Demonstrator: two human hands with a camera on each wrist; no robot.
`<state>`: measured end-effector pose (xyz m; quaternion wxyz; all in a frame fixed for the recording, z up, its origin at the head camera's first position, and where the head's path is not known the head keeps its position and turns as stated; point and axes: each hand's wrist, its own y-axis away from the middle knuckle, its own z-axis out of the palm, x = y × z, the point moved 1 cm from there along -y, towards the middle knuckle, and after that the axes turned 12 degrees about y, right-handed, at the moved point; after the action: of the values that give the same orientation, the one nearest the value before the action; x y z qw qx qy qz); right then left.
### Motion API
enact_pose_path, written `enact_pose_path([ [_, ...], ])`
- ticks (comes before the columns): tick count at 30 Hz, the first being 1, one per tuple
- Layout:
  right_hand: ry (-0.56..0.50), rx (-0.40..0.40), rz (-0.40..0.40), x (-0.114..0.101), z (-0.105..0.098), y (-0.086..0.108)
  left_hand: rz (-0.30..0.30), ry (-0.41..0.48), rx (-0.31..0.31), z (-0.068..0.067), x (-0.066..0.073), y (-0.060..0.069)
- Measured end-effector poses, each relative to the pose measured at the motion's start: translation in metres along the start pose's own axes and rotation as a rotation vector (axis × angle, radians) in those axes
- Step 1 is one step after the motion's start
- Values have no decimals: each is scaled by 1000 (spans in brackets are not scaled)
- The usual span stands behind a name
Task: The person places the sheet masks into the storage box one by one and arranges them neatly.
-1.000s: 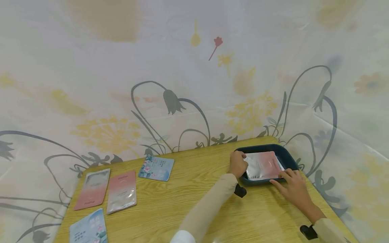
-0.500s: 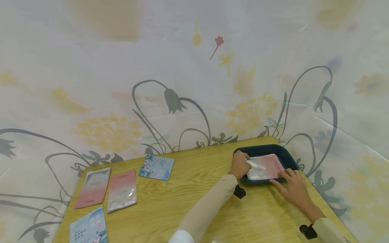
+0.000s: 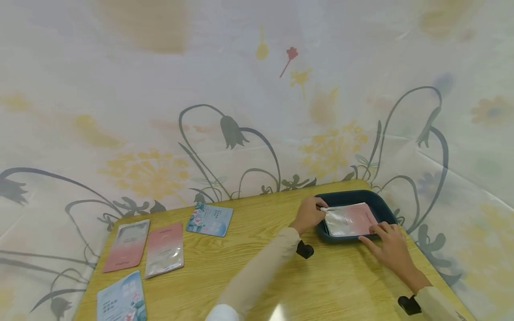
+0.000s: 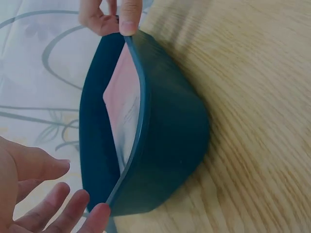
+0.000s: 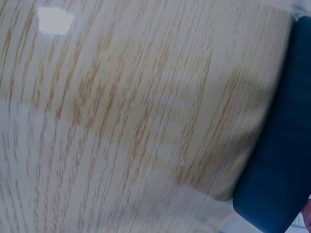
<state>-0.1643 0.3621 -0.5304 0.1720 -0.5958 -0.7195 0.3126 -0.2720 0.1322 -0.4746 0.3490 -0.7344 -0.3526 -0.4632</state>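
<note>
A dark blue tray point(image 3: 383, 208) stands at the table's right, with pink-and-silver packets point(image 3: 349, 219) stacked inside. At its left end is my left hand point(image 3: 309, 215); in the left wrist view this hand point(image 4: 46, 194) has thumb and fingers apart, fingertips beside the tray's rim point(image 4: 141, 107), nothing held. My right hand point(image 3: 391, 247) pinches the near rim towards the right corner. The left wrist view shows that hand point(image 4: 114, 14) with its thumb over the rim. Only a fingertip point(image 5: 307, 213) shows past the tray point(image 5: 277, 136) in the right wrist view.
On the table's left lie two pink-and-silver packets point(image 3: 127, 245) point(image 3: 165, 249) and a blue flowered packet point(image 3: 122, 298). Another blue packet point(image 3: 210, 219) lies near the back edge. A flower-printed sheet point(image 3: 241, 89) hangs behind the wooden table point(image 3: 257, 267).
My left hand has let go of the packets and drawn back to the left. The top packet has settled onto the stack. My right hand has stayed at the near rim.
</note>
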Motion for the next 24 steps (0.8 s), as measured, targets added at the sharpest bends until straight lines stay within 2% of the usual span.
enact_pose_path([
  [3,4,-4,0,0,0,0,-17,-1,9,-8,-1,2],
  [10,9,-5,-18,1,1,-2,-107,-1,16,-32,-3,10],
  [18,1,7,-29,2,1,-3,-99,12,20,-63,-7,28],
  [24,4,-5,-11,-1,0,-3,-133,22,19,-85,-10,45],
])
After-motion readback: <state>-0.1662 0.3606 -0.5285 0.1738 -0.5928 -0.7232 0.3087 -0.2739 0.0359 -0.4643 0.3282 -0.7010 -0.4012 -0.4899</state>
